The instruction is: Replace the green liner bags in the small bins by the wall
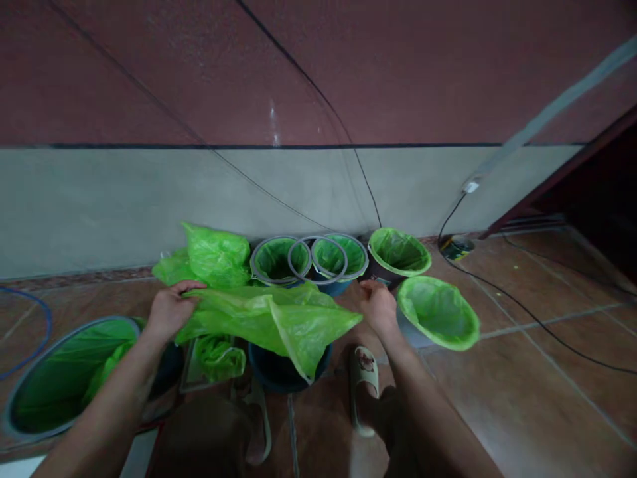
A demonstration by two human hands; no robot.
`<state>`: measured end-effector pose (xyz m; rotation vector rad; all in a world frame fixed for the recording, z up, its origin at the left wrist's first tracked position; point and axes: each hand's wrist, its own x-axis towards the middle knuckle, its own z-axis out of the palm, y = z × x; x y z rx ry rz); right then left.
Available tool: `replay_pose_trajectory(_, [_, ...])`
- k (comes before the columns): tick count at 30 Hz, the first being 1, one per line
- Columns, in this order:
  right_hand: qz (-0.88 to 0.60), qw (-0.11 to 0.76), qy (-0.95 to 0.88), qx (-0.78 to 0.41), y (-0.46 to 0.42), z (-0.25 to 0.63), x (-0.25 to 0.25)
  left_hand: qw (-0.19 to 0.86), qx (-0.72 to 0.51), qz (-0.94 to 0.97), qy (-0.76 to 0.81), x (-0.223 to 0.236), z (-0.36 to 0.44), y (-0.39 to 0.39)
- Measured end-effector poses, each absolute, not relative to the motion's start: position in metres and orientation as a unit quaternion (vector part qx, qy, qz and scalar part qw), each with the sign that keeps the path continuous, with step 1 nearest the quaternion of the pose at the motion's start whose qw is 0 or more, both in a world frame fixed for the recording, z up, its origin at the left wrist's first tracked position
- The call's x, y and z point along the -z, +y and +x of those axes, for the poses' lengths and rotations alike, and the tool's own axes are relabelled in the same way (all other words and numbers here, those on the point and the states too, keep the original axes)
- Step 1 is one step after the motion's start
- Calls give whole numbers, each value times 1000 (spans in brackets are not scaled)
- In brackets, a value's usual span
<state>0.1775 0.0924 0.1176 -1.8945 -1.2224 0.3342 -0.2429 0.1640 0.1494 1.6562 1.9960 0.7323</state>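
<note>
My left hand [172, 311] and right hand [381, 309] tightly pinch a green bin liner [269, 318] above the blue bin [279, 381], so yanking could rip it.

Dark blue bin [263, 372] partly covered by the green bag [249, 315], large bin [10, 418] partly hidden behind the left forearm [117, 382], blue hose [48, 318] cut off by the left edge, tin markings [456, 248] too small to read, right hand [379, 304] contact with bag indeterminate.
</note>
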Motion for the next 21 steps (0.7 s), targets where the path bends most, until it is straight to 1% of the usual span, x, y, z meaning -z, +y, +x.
replay_pose_trajectory(1, [-730,452,-495,-134,93,169,-123,239,-281,606,705,-159,-225,162])
replay_pose_trajectory(2, [-696,481,-509,-159,92,159,-127,250,-302,609,689,-168,-205,161])
replay_pose_trajectory(3, [-651,499,-531,-213,90,148,-130,259,-324,612,674,-176,-184,160])
replay_pose_trajectory(4, [-605,498,-549,-291,88,136,-131,271,-336,618,657,-183,-164,159])
replay_pose_trajectory(5, [-570,482,-561,-358,85,125,-131,289,-339,626,640,-189,-145,159])
replay_pose_trajectory(6, [-547,457,-575,-401,82,114,-130,299,-353,628,626,-192,-128,158])
replay_pose_trajectory(8, [-539,408,-597,-431,75,98,-127,312,-366,631,609,-191,-101,158])
replay_pose_trajectory(11, [-544,351,-634,-424,69,89,-124,316,-365,632,606,-177,-83,159])
replay_pose_trajectory(13, [-560,336,-646,-395,70,94,-124,344,-349,638,594,-169,-82,159])
replay_pose_trajectory(15, [-599,349,-632,-348,75,106,-125,424,-304,650,553,-167,-85,158])
replay_pose_trajectory(18, [-657,397,-575,-281,84,131,-125,550,-218,664,457,-174,-90,155])
replay_pose_trajectory(21, [-684,447,-525,-237,92,151,-122,587,-201,666,413,-183,-94,154])
